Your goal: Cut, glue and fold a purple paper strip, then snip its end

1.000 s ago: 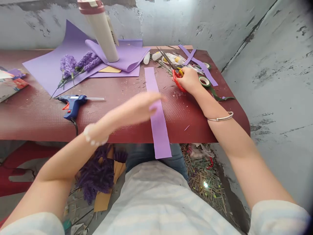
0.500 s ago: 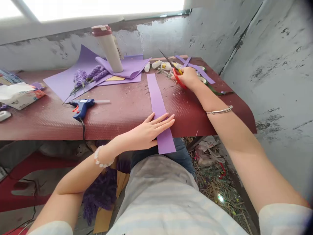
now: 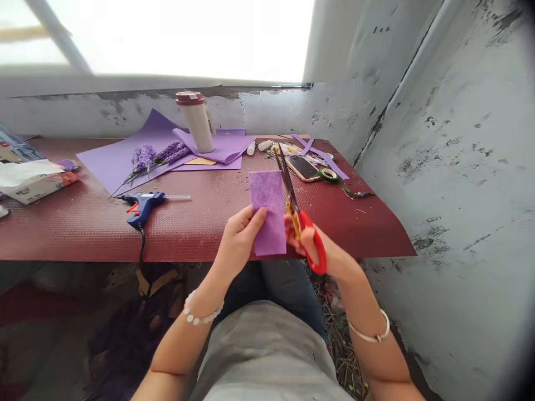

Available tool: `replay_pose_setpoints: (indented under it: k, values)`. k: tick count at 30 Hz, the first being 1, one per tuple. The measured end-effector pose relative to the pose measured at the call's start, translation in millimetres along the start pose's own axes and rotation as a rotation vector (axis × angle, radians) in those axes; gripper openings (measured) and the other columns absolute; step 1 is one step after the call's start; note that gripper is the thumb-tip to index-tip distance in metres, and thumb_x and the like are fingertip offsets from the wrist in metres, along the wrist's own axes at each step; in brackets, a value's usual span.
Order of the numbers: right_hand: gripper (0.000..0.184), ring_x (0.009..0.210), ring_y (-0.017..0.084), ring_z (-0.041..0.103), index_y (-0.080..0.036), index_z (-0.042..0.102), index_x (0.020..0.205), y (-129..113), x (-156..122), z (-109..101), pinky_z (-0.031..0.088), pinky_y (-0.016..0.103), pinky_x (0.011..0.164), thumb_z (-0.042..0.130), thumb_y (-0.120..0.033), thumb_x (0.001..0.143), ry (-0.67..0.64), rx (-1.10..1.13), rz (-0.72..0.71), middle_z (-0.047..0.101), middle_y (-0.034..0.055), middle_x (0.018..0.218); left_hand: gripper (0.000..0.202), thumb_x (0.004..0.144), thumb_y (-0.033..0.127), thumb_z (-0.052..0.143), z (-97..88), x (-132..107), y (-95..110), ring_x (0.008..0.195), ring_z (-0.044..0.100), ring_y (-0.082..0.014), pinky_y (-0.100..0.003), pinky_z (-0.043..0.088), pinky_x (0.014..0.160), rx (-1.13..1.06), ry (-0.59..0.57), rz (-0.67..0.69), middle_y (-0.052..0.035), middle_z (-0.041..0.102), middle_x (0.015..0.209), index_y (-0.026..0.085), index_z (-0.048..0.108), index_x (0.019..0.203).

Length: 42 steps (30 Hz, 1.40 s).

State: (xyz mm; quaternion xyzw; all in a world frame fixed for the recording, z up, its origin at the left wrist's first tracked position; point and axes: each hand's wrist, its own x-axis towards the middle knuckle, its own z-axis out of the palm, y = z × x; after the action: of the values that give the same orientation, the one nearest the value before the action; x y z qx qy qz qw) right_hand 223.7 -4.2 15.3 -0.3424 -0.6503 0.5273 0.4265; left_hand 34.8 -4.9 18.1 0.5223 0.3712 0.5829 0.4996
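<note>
While the left hand (image 3: 239, 242) holds the purple craft strip (image 3: 270, 214) upright above the tabletop (image 3: 200, 234), its fingers (image 3: 253, 220) closed on the lower edge, the right hand (image 3: 330, 259) grips red-handled scissors (image 3: 289, 192) — blades pointing up, just beside the strip's long right edge.

Pearl-bead bracelet (image 3: 202, 313), silver bangle (image 3: 370, 332), grey shirt (image 3: 263, 356), blue jeans (image 3: 288, 289)

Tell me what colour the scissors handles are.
The scissors handles are red, shown best in the head view.
</note>
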Motion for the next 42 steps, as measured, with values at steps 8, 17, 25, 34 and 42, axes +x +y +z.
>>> replay_pose_setpoints:
  k: [8, 17, 25, 34, 42]
  values:
    - [0.079, 0.057, 0.019, 0.052, -0.026, 0.054, 0.08, 28, -61, 45, 0.041, 0.034, 0.055, 0.036, -0.102, 0.073, 0.08, 0.046, 0.06, 0.056, 0.0003, 0.064, 0.03, 0.09, 0.05, 0.075, 28.7, -28, 10, 0.058, 0.057, -0.0104, -0.019, 0.048, 0.053, -0.096, 0.144, -0.02, 0.0035, 0.064, 0.071, 0.022, 0.067, 0.089]
    - [0.076, 0.058, 0.012, 0.031, -0.023, 0.044, 0.073, 34, -88, 59, 0.027, 0.029, 0.053, 0.042, -0.099, 0.076, 0.126, 0.013, 0.121, 0.043, -0.0049, 0.065, 0.033, 0.088, 0.052, 0.076, 27.4, -27, 1, 0.046, 0.048, -0.0076, -0.017, 0.042, 0.043, -0.111, 0.159, -0.093, 0.0061, 0.057, 0.062, 0.022, 0.064, 0.092]
    - [0.073, 0.056, 0.012, 0.033, -0.023, 0.044, 0.074, 34, -98, 67, 0.026, 0.029, 0.053, 0.034, -0.094, 0.086, 0.181, -0.077, 0.181, 0.043, -0.0045, 0.064, 0.035, 0.088, 0.053, 0.075, 29.9, -35, 3, 0.043, 0.038, -0.0068, -0.018, 0.031, 0.04, -0.031, 0.185, -0.101, 0.0088, 0.045, 0.057, 0.022, 0.06, 0.088]
    - [0.07, 0.055, 0.012, 0.033, -0.024, 0.042, 0.072, 29, -103, 68, 0.025, 0.029, 0.052, 0.034, -0.091, 0.089, 0.161, -0.135, 0.203, 0.043, -0.0046, 0.062, 0.033, 0.09, 0.053, 0.072, 29.5, -37, 7, 0.043, 0.035, -0.0071, -0.018, 0.028, 0.04, 0.026, 0.222, -0.065, 0.0081, 0.045, 0.058, 0.022, 0.06, 0.087]
    - [0.064, 0.057, 0.011, 0.025, -0.024, 0.037, 0.073, 30, -104, 67, 0.022, 0.028, 0.051, 0.038, -0.086, 0.093, 0.168, -0.127, 0.174, 0.036, -0.0067, 0.064, 0.03, 0.095, 0.049, 0.067, 30.3, -39, 7, 0.044, 0.031, -0.0076, -0.02, 0.024, 0.041, 0.114, 0.228, -0.052, 0.0086, 0.04, 0.056, 0.023, 0.056, 0.085]
